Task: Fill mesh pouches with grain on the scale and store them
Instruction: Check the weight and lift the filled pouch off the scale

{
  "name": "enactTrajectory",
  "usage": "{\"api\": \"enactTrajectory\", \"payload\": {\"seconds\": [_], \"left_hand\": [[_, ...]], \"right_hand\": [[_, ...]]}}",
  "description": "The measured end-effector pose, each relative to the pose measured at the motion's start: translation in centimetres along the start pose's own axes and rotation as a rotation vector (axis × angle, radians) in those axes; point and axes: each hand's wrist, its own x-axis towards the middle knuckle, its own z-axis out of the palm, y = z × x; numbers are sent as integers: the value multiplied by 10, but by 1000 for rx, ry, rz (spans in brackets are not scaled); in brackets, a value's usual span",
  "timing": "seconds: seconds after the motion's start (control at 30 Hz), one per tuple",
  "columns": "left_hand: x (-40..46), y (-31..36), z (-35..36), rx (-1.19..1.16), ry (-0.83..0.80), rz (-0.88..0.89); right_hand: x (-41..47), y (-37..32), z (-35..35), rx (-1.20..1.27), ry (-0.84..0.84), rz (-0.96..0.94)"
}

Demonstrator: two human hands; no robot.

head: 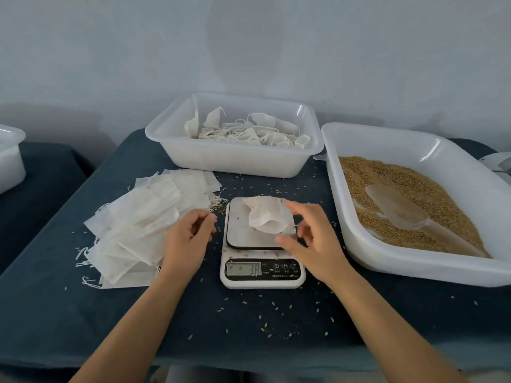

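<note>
A small white mesh pouch (261, 217) lies with its mouth open on the platform of the white digital scale (262, 280), whose display is lit. My right hand (309, 241) hovers at the pouch's right edge with fingers spread and relaxed; a thin drawstring runs toward them, and I cannot tell whether it is pinched. My left hand (188, 239) rests just left of the scale with loosely curled fingers and nothing visible in them. Golden grain (414, 183) fills a large white tray (387, 261) on the right, with a clear scoop (398, 208) lying in it.
A pile of flat empty pouches (143, 222) lies left of the scale. A white bin (232, 161) behind the scale holds several pouches. Another white bin (8, 161) sits at the far left. Loose grains are scattered over the dark blue cloth (276, 341).
</note>
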Motion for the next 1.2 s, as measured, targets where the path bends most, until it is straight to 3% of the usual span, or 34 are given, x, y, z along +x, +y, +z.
{"api": "enactTrajectory", "payload": {"seconds": [0.13,0.57,1.0,1.2], "left_hand": [[-1,0,0,-8,-22,24],[1,-2,1,-25,-10,-1],[-1,1,0,-26,-17,-16],[-1,2,0,5,-26,-10]], "right_hand": [[10,-10,-1,-111,-170,-64],[73,-63,-5,-302,11,-160],[113,-104,-37,-546,-212,-98],[128,-114,-50,-557,-219,-100]]}}
